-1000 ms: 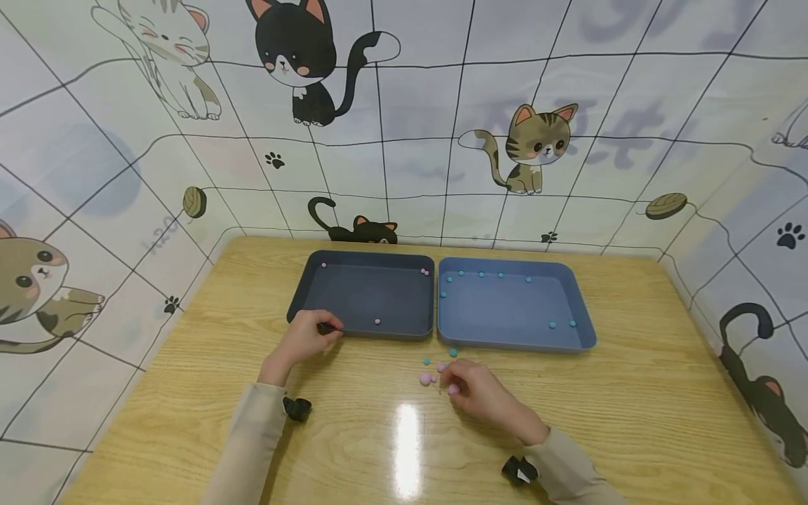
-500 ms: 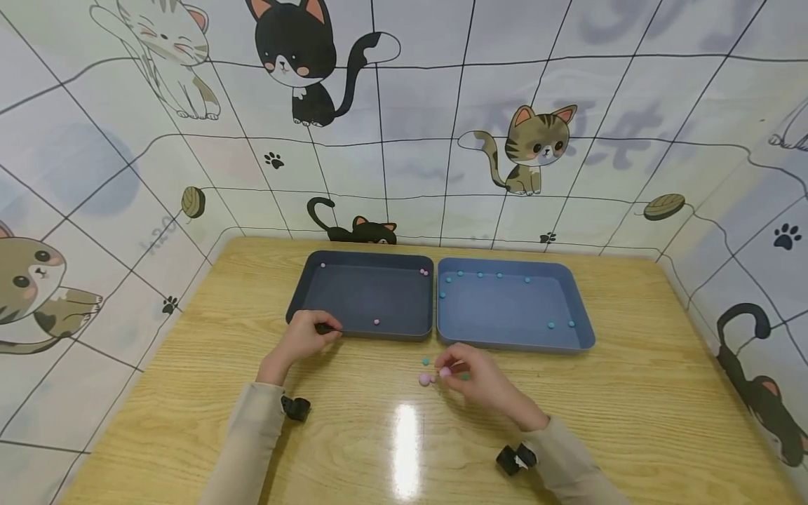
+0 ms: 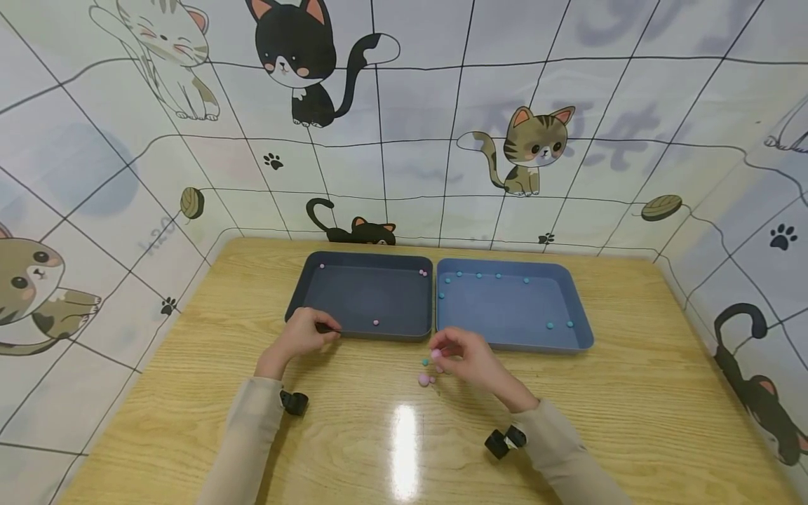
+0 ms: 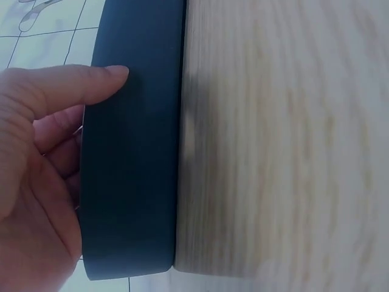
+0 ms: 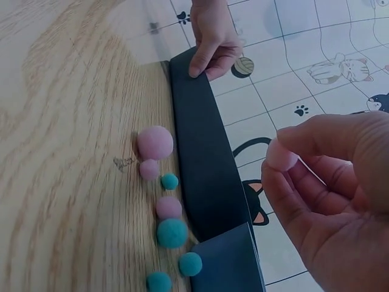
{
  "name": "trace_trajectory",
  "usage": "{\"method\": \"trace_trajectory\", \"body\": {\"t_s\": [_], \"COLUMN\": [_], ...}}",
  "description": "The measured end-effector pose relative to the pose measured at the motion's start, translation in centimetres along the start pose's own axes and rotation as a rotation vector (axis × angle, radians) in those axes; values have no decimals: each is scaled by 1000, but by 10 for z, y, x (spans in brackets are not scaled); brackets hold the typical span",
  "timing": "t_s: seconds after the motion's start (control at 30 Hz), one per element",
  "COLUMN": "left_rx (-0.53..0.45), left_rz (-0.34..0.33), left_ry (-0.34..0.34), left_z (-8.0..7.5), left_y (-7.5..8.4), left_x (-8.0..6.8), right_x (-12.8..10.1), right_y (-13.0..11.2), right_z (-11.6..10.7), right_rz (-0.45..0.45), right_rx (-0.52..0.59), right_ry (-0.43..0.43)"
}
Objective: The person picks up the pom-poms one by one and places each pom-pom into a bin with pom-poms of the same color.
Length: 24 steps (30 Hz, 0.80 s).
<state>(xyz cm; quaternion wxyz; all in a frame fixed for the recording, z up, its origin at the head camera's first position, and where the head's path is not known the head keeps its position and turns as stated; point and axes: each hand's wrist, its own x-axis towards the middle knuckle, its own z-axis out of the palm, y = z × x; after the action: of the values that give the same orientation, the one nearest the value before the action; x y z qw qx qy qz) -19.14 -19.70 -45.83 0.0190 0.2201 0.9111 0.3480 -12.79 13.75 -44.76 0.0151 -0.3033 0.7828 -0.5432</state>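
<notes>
Pink pompom [image 5: 281,154], pinched in right hand [image 3: 467,361] at centre frame, should clear the dark tray [image 3: 366,294] rim before release; left hand [image 3: 303,335] grips that tray's near edge.

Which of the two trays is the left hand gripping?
The dark navy tray, left of the lighter blue tray; the left hand grips its near-left rim.

Light wood-grain desk [image 3: 631,393] boxed in by walls [image 3: 442,154] covered in gridded cartoon-cat wallpaper, with paw prints and yarn balls. Bright glare spot [image 3: 404,442] at 6 o'clock.
</notes>
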Motion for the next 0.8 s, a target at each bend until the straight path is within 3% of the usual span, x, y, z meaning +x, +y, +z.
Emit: {"method": "trace_trajectory", "body": {"t_s": [0.23,0.5,0.8], "left_rx": [-52,-128,-141], "left_rz": [-14,-33,-37], "left_ry": [-35,-36,-32], "left_z": [-2,-1,-1], "left_y": [-2,-7,-6], "left_x": [1,2,2], "right_x": [4,15,33], "right_y": [-5,-9,-15], "right_z": [1,0,3], "right_rz": [91,121,142], "right_rx": [33,46,104], "right_ry": [-2,27,89]}}
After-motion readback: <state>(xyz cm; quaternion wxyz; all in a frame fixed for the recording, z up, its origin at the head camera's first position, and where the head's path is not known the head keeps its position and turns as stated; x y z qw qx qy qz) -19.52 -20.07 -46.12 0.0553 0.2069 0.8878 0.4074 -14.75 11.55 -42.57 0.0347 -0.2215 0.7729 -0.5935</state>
